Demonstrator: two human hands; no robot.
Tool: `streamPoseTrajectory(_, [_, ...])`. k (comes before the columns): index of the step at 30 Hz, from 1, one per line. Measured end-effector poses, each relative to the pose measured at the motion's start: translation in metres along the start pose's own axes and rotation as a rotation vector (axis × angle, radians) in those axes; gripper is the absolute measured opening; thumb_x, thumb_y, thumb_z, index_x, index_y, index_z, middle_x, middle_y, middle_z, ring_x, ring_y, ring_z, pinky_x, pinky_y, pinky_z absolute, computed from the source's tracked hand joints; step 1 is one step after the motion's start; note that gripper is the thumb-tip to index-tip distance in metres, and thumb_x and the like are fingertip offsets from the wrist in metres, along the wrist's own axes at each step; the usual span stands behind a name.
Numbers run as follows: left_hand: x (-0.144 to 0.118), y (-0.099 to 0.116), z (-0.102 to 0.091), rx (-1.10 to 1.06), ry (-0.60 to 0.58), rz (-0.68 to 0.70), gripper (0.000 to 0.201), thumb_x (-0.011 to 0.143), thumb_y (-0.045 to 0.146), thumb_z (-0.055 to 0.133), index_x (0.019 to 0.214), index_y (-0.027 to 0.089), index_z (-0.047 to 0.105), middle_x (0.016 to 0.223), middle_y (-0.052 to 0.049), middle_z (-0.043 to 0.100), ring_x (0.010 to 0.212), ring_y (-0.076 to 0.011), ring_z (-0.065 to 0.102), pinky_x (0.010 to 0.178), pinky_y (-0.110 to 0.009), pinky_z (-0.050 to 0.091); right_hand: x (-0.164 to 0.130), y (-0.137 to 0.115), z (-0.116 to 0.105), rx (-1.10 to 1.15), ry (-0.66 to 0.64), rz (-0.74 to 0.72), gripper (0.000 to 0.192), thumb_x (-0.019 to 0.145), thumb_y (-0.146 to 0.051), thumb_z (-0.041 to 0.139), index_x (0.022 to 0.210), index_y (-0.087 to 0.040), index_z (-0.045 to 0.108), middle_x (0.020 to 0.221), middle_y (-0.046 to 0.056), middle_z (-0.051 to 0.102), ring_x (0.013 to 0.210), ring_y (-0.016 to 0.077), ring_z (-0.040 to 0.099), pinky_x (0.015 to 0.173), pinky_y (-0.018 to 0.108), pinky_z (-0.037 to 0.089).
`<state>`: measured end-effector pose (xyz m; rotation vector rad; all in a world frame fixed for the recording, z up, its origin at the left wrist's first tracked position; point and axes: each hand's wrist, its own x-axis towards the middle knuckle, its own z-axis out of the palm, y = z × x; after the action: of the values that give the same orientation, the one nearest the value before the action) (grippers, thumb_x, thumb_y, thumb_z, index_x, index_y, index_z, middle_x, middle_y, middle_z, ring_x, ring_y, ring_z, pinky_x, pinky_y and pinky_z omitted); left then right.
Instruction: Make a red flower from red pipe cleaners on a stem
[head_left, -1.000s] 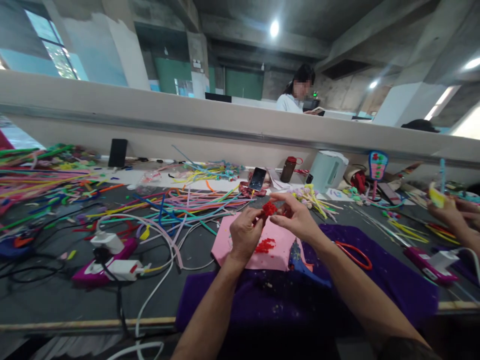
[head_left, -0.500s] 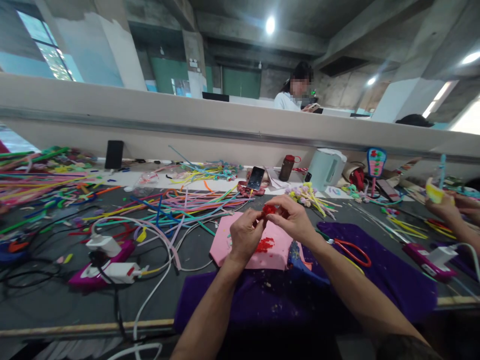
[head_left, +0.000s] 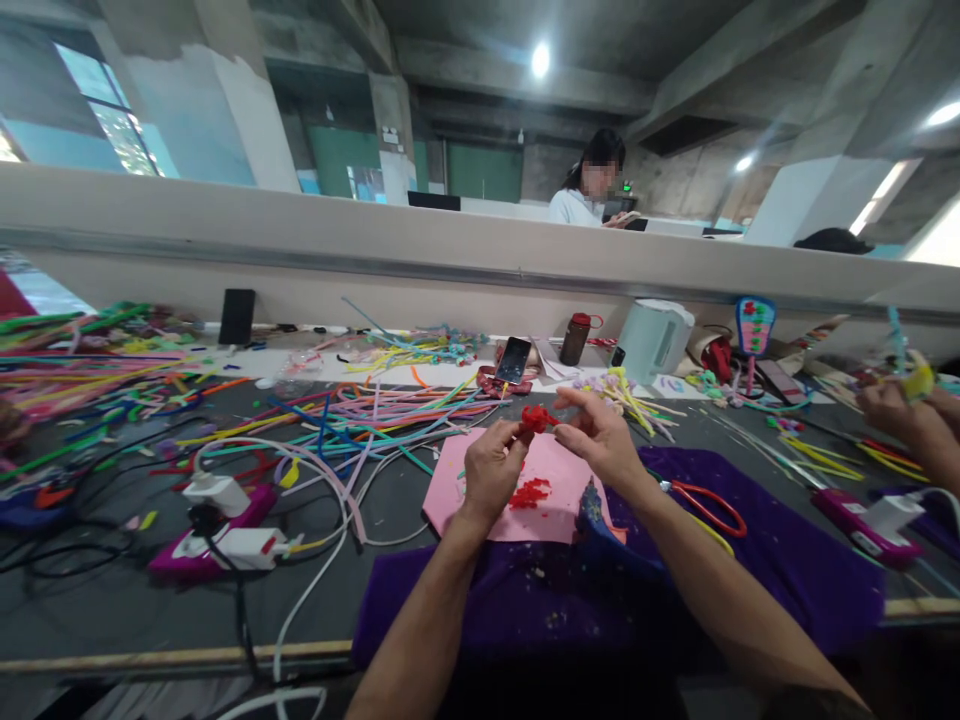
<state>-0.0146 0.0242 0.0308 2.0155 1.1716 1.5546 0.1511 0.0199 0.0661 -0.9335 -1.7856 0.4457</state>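
Observation:
Above a pink sheet, my left hand [head_left: 491, 468] is closed in a pinch on a small red fuzzy piece [head_left: 535, 418], which looks like bent chenille stem. A short red end sticks out to the right, where the thumb and a fingertip of my right hand [head_left: 600, 440] take hold of it; the index finger is lifted off. Red scraps [head_left: 530, 493] lie below both hands on the pink sheet [head_left: 564, 470]. Beside my right forearm rest scissors with red handles [head_left: 709, 505], on a purple cloth [head_left: 795, 545].
Loose coloured chenille stems [head_left: 352, 425] spread across the table's left and middle. Power strips [head_left: 214, 535] with cables flank the cloth. A phone [head_left: 514, 358], a bottle [head_left: 575, 340] and a pale green kettle [head_left: 654, 340] stand behind. A co-worker's hands [head_left: 900, 400] are at far right.
My right fingers have spread and drawn slightly right, uncovering more of the red piece. My left hand keeps its pinch. The co-worker's hands at the right have shifted.

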Motion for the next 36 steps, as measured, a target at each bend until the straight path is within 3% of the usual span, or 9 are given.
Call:
streamPoseTrajectory(3, [0.001,0.001,0.000,-0.062,-0.014,-0.020,0.018,0.081,0.028,0.047,0.081,0.019,0.063,0.068,-0.001,0.054,0.064,-0.0119,0.048,0.058,-0.022,0.036,-0.003,0.008,-0.004,0.060,0.054,0.109,0.031,0.078,-0.031,0.054,0.107,-0.020,0.052,0.084,0.003,0.061,0.052,0.0097,0.053,0.049,0.023,0.042])
streamPoseTrajectory(6, [0.001,0.000,0.000,-0.150,-0.056,-0.069,0.019,0.082,0.029,0.046,0.081,0.018,0.062,0.070,-0.001,0.054,0.064,-0.0120,0.049,0.059,-0.022,0.037,-0.005,0.011,-0.005,0.100,0.036,0.185,0.026,0.079,-0.032,0.053,0.100,-0.017,0.056,0.060,-0.002,0.057,0.048,0.0106,0.053,0.046,0.022,0.040])
streamPoseTrajectory(8, [0.000,0.000,0.000,-0.204,-0.100,-0.116,0.022,0.082,0.032,0.045,0.080,0.018,0.062,0.070,-0.001,0.055,0.063,-0.0118,0.049,0.057,-0.022,0.037,-0.005,0.011,-0.005,0.138,0.008,0.204,0.026,0.079,-0.033,0.053,0.098,-0.016,0.057,0.055,-0.003,0.055,0.048,0.0106,0.052,0.044,0.021,0.038])
streamPoseTrajectory(13, [-0.001,0.000,-0.002,-0.301,-0.183,-0.175,0.025,0.083,0.035,0.043,0.085,0.017,0.060,0.072,-0.002,0.058,0.060,-0.0107,0.048,0.052,-0.021,0.036,-0.003,0.005,-0.002,0.197,-0.034,0.169,0.024,0.078,-0.033,0.053,0.094,-0.016,0.059,0.066,0.000,0.059,0.050,0.0092,0.052,0.044,0.020,0.038])
streamPoseTrajectory(19, [-0.001,0.004,-0.002,-0.320,-0.247,-0.149,0.023,0.082,0.033,0.043,0.077,0.017,0.059,0.063,0.000,0.054,0.055,-0.0103,0.046,0.051,-0.021,0.035,0.003,-0.009,-0.001,0.069,-0.116,0.074,0.043,0.070,-0.029,0.064,0.110,-0.019,0.054,0.092,0.004,0.060,0.060,0.0095,0.051,0.053,0.022,0.042])
streamPoseTrajectory(29, [0.001,0.004,-0.003,-0.270,-0.247,-0.110,0.020,0.081,0.027,0.044,0.070,0.017,0.058,0.059,0.002,0.052,0.056,-0.0100,0.047,0.053,-0.021,0.036,0.005,-0.013,0.007,-0.036,-0.050,-0.036,0.030,0.074,-0.026,0.061,0.103,-0.019,0.060,0.084,0.003,0.058,0.061,0.0105,0.049,0.055,0.022,0.040])
streamPoseTrajectory(36, [-0.001,0.004,0.003,-0.391,-0.167,-0.213,0.025,0.071,0.034,0.061,0.088,0.016,0.063,0.075,-0.002,0.062,0.067,-0.0131,0.053,0.059,-0.022,0.041,0.003,-0.008,0.009,-0.068,-0.015,-0.047,0.027,0.074,-0.025,0.061,0.100,-0.019,0.062,0.081,0.003,0.059,0.061,0.0113,0.049,0.056,0.024,0.039])
